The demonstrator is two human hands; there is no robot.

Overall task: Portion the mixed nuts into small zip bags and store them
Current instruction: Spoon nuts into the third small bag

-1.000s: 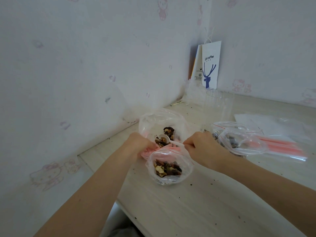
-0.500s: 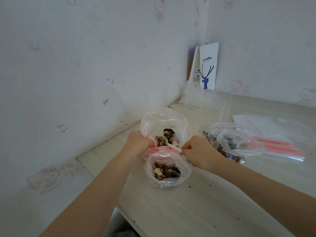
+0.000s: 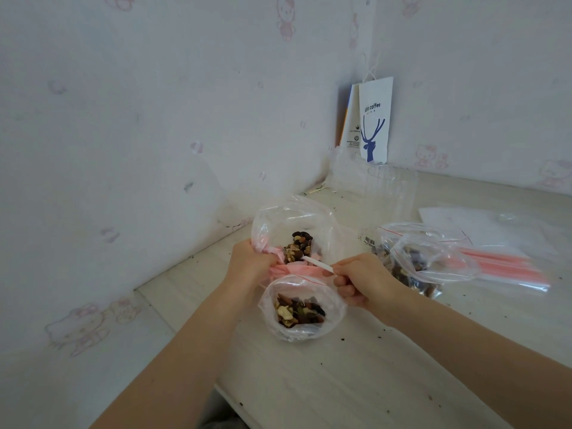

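Change: white plastic spoon (image 3: 318,264) has dipped; its bowl, visible half a second ago, is now sunk among the nuts.
Left hand (image 3: 250,261): fingers curled, gripping the bunched pink rims of both bags.
Large bag (image 3: 291,218): clear, crinkled film, open mouth, mixed nuts (image 3: 298,246) heaped inside.
Small zip bag (image 3: 335,300): round, open, partly filled, standing on the pale table (image 3: 340,382).
Right hand (image 3: 362,278): pinches the slim spoon handle.
Filled bags (image 3: 418,258): glossy, just beyond the right hand.

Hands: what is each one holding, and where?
Right hand pinches the white spoon by its handle end; left hand grips both nut bags at their pink rims.
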